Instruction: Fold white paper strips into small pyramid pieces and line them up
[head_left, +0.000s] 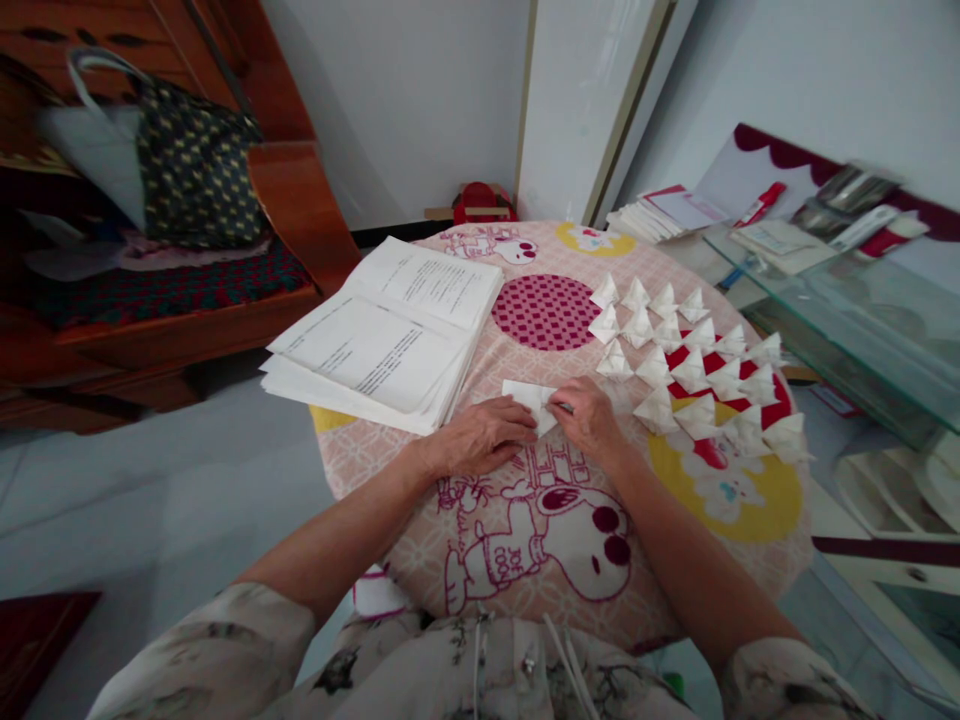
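A white sheet of paper [531, 398], partly folded, lies on the round table [480, 500] covered by a pink cartoon cloth. My left hand [484, 437] rests on the paper's near left side, fingers curled down onto it. My right hand [586, 418] presses and pinches its right edge with closed fingers. Several folded white paper triangles [694, 365] lie in rows just right of my hands. A thick open stack of printed sheets [386, 335] sits on the table's left part, beside my left hand.
A wooden bench [172, 300] with a dark patterned bag [196, 165] stands at the left. A glass-topped counter [847, 310] with papers and packets runs along the right. A red object [484, 202] sits on the floor behind the table.
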